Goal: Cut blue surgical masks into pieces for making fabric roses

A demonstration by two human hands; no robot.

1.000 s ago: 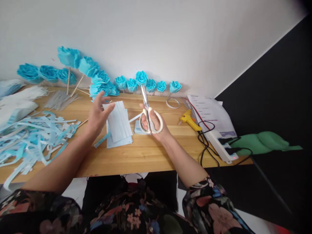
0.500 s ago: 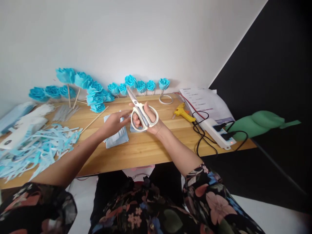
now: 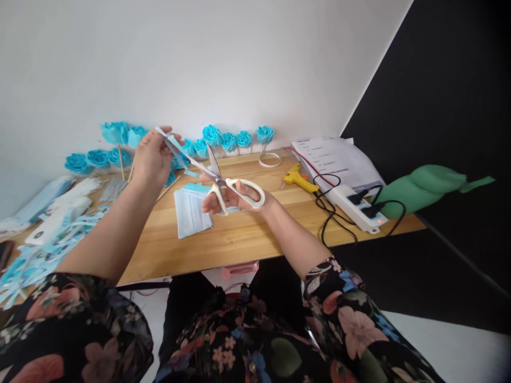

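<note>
My left hand (image 3: 153,158) is raised over the back of the table, its fingers pinched on a thin light-blue strip (image 3: 175,147). The strip hangs down to the right, close to the blades. In my right hand (image 3: 235,199) are white-handled scissors (image 3: 219,182), their blades spread apart and pointing up and away. My thumb and fingers sit at the handle loops. Below the hands lie light-blue pleated sheets (image 3: 192,215), which look like face-mask material. A further blue piece lies partly hidden under my right hand.
Blue fabric flowers (image 3: 212,136) on sticks line the wall. Cut strips (image 3: 59,250) and white material (image 3: 64,218) are heaped at left. To the right are a silver ring (image 3: 270,159), a yellow glue gun (image 3: 297,177), printed paper (image 3: 335,159), a power strip (image 3: 355,207) with cords and a green roll (image 3: 423,191).
My left hand has moved up and left from the sheets and now holds a strip. The scissors have gone from closed to spread blades. The view has shifted slightly.
</note>
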